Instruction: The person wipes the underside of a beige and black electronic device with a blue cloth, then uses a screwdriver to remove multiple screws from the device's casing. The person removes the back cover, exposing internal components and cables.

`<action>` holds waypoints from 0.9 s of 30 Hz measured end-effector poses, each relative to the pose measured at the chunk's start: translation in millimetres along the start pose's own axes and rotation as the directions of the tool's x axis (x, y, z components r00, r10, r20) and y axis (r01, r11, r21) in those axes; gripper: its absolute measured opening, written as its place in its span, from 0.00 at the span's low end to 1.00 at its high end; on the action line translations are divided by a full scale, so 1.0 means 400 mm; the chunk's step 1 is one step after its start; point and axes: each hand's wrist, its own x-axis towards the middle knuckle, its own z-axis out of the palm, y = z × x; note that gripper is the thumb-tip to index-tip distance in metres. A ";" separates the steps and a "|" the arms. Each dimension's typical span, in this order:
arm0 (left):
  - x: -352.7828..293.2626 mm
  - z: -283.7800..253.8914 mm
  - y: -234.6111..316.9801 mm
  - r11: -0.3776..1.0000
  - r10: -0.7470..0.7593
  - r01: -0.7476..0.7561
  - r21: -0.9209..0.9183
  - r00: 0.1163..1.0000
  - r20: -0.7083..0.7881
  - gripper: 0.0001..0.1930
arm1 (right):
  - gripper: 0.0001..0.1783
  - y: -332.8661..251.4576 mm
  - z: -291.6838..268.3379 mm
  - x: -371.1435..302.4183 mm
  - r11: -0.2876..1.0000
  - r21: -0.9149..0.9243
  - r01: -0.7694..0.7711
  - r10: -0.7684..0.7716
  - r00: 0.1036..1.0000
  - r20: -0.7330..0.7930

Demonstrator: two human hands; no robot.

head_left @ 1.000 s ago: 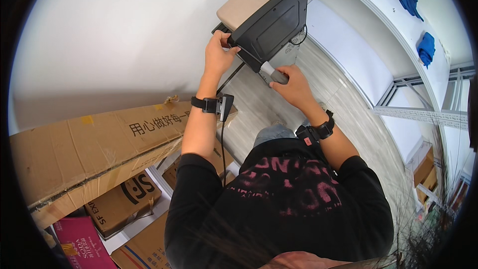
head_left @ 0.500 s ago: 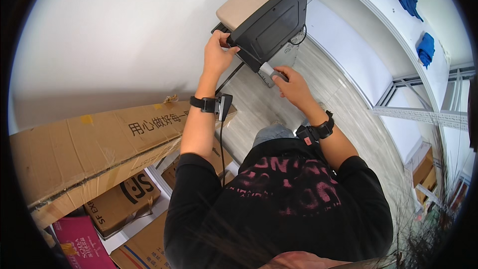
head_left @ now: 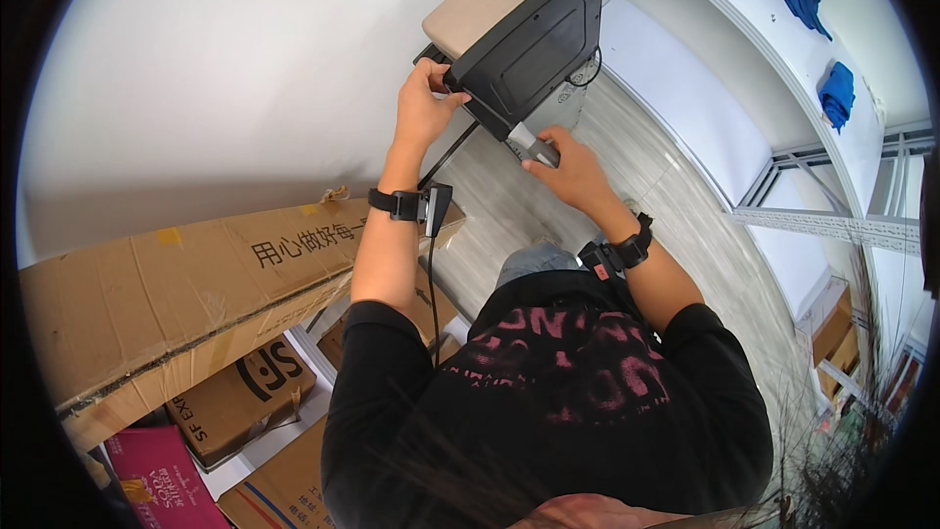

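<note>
Right hand [head_left: 578, 174]: fingers curled round a grey-and-silver cylindrical handle [head_left: 535, 146]; the thumb sits lower than half a second ago, baring more grey, so the grip seems renewed.
Left hand [head_left: 425, 106]: pinching a black rectangular plastic panel [head_left: 537, 47] at its near left corner, as before, apparently steadying it.
Handle position: tip at the panel's lower corner; work there seems unfinished.
Panel position: tilted against a beige padded block [head_left: 490, 2], beside the white wall [head_left: 245, 69].
Hidden: left fingertips behind the edge; the handle's joint, hard to make out.
</note>
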 end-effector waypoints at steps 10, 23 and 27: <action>0.002 0.000 0.005 1.000 -0.026 0.026 0.008 1.000 0.009 0.20 | 0.21 0.052 0.025 0.015 0.989 0.146 0.015 -0.020 0.999 0.033; -0.001 0.000 0.002 1.000 -0.019 0.019 -0.005 1.000 0.007 0.21 | 0.21 0.000 -0.003 0.001 0.999 -0.043 -0.001 0.005 0.995 0.101; 0.002 0.002 0.004 1.000 -0.020 0.020 -0.005 1.000 0.006 0.21 | 0.24 0.005 0.014 0.000 0.995 -0.090 0.030 -0.018 0.991 0.129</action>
